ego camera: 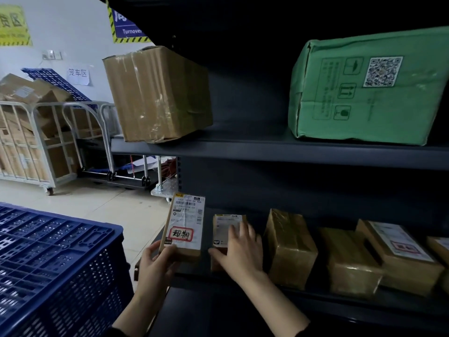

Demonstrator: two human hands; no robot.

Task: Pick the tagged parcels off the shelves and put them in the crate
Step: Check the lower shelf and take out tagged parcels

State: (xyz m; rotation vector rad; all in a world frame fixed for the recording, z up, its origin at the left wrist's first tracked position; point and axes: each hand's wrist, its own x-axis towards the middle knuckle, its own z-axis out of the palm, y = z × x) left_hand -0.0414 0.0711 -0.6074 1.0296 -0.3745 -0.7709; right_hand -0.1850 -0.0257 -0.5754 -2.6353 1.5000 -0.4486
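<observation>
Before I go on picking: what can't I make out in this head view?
All in the head view:
- small parcel: lower label hidden under the right hand; tag and grip unclear.
- taped parcel: no label face shows, shelf dark.
- rightmost parcel: cut off by the right edge.
- crate: cut off by left and bottom edges.

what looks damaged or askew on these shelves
The green box on the upper shelf has a crushed, creased left edge. The brown box left of it sits skewed to the shelf edge, with wrinkled tape and dented sides. Nothing has spilled.
</observation>
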